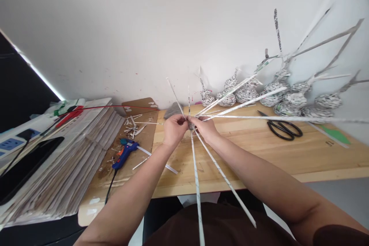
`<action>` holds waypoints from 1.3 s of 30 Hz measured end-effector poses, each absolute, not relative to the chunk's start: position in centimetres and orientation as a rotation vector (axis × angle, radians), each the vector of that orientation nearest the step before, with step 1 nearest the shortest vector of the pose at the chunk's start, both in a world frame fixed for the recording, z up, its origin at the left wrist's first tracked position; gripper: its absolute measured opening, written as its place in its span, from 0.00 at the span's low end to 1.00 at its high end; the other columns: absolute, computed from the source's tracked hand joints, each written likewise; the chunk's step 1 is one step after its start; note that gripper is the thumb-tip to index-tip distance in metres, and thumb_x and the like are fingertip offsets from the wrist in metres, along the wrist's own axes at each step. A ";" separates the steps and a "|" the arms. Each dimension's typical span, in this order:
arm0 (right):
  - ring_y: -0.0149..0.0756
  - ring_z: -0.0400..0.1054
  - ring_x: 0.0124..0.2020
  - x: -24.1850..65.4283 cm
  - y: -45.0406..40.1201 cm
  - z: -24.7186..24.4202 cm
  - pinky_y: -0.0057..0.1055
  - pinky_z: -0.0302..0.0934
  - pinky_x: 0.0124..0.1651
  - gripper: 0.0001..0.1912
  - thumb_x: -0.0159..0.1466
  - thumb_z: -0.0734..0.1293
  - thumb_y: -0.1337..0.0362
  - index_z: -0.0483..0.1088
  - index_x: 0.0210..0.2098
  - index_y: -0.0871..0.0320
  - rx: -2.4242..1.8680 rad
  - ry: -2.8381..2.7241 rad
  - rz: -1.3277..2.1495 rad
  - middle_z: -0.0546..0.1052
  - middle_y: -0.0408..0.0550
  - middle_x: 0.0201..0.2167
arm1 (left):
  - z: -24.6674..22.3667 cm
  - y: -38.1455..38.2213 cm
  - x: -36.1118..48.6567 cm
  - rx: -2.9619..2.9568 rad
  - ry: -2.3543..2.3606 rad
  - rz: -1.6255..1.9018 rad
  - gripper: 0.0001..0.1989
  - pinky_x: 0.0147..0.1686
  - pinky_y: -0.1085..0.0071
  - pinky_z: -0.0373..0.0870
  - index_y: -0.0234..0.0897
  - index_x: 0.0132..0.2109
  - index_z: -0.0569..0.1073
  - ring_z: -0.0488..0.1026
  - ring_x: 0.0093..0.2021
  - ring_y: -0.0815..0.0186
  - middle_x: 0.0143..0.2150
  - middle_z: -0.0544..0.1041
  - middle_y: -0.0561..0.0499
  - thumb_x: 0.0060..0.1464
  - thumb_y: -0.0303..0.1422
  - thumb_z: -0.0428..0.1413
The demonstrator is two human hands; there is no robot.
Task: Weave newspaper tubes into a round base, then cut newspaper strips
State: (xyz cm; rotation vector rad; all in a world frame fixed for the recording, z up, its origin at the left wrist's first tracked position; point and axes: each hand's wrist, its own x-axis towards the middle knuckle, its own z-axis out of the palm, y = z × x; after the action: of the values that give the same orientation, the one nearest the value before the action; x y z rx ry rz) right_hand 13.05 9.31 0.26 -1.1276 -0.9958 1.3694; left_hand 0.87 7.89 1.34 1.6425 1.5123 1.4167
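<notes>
Several long rolled-paper sticks fan out from a small woven centre held above the wooden table. My left hand pinches this centre from the left, thumb and fingers pressed together. From the other side my right hand grips the paper sticks close to the same spot, its fingers closed. The two hands nearly touch, and they hide most of the woven centre. Some sticks point toward my body, others reach far to the right, and shorter ones stand up toward the wall.
Black scissors lie on the right of the table. Woven paper gourds line the wall. At the left are a blue glue gun, paper scraps, a tall stack of newspapers, a phone and a power strip.
</notes>
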 end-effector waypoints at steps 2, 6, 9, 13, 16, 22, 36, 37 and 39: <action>0.31 0.66 0.19 13.0 9.4 0.2 0.26 0.61 0.18 0.14 0.50 0.72 0.55 0.70 0.21 0.59 -1.139 -0.988 1.343 0.72 0.42 0.17 | 1.5 7.6 0.8 1.567 1.478 1.420 0.05 0.27 0.76 0.67 0.36 0.32 0.80 0.72 0.27 0.68 0.25 0.77 0.52 0.45 0.28 0.60; 0.31 0.66 0.18 13.0 9.4 0.2 0.25 0.62 0.18 0.10 0.52 0.70 0.60 0.69 0.20 0.59 -1.099 -1.030 1.339 0.72 0.42 0.17 | 1.9 7.4 0.4 1.260 1.314 1.409 0.08 0.28 0.73 0.73 0.34 0.34 0.79 0.74 0.27 0.67 0.28 0.78 0.50 0.43 0.31 0.64; 0.31 0.67 0.19 13.0 9.2 0.3 0.24 0.62 0.19 0.07 0.52 0.69 0.62 0.71 0.22 0.60 -1.084 -1.073 1.353 0.74 0.43 0.19 | 2.3 7.7 -0.3 1.078 1.267 1.340 0.10 0.27 0.73 0.74 0.32 0.32 0.77 0.74 0.27 0.68 0.28 0.78 0.50 0.40 0.30 0.67; 0.32 0.68 0.21 13.1 9.1 0.3 0.25 0.64 0.20 0.06 0.54 0.68 0.63 0.71 0.24 0.59 -1.093 -1.145 1.342 0.74 0.43 0.20 | 2.8 8.3 -1.0 0.925 1.308 1.195 0.07 0.21 0.77 0.70 0.32 0.29 0.76 0.72 0.24 0.71 0.25 0.75 0.52 0.42 0.25 0.67; 0.32 0.69 0.21 13.3 9.3 0.0 0.26 0.66 0.21 0.05 0.55 0.69 0.63 0.72 0.27 0.58 -1.112 -1.210 1.310 0.75 0.43 0.22 | 3.0 8.5 -1.0 0.906 1.284 1.156 0.06 0.22 0.78 0.72 0.31 0.29 0.76 0.72 0.23 0.72 0.25 0.74 0.52 0.43 0.24 0.66; 0.35 0.72 0.23 13.8 10.0 -0.6 0.28 0.68 0.21 0.04 0.57 0.69 0.63 0.71 0.28 0.56 -1.140 -1.370 1.226 0.76 0.43 0.23 | 2.3 8.8 -0.6 0.917 1.267 1.178 0.15 0.25 0.75 0.75 0.31 0.31 0.74 0.74 0.24 0.70 0.25 0.76 0.52 0.35 0.20 0.69; 0.38 0.74 0.26 14.3 10.1 -0.4 0.28 0.66 0.24 0.01 0.54 0.68 0.67 0.73 0.27 0.57 -1.194 -1.540 1.127 0.78 0.45 0.24 | 0.8 8.3 -0.3 0.878 1.208 1.198 0.17 0.26 0.77 0.75 0.30 0.31 0.77 0.75 0.25 0.71 0.27 0.78 0.50 0.30 0.27 0.73; 0.38 0.74 0.26 14.3 10.0 -0.2 0.28 0.66 0.24 0.02 0.54 0.67 0.68 0.73 0.26 0.57 -1.168 -1.520 1.188 0.78 0.45 0.24 | 0.7 8.4 -0.3 0.870 1.224 1.213 0.17 0.26 0.77 0.74 0.30 0.29 0.77 0.74 0.24 0.71 0.26 0.78 0.51 0.30 0.27 0.74; 0.37 0.73 0.25 14.4 9.9 0.1 0.28 0.67 0.24 0.03 0.53 0.67 0.68 0.73 0.25 0.58 -1.114 -1.452 1.317 0.78 0.45 0.23 | 0.6 8.5 -0.1 0.848 1.249 1.255 0.17 0.26 0.76 0.74 0.30 0.27 0.76 0.74 0.23 0.72 0.25 0.77 0.52 0.29 0.27 0.74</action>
State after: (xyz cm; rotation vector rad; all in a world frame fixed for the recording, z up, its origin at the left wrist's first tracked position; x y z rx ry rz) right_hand 14.37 9.94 0.08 -1.1135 -1.4520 1.3166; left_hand -0.11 8.47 0.56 0.8485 1.2490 1.2552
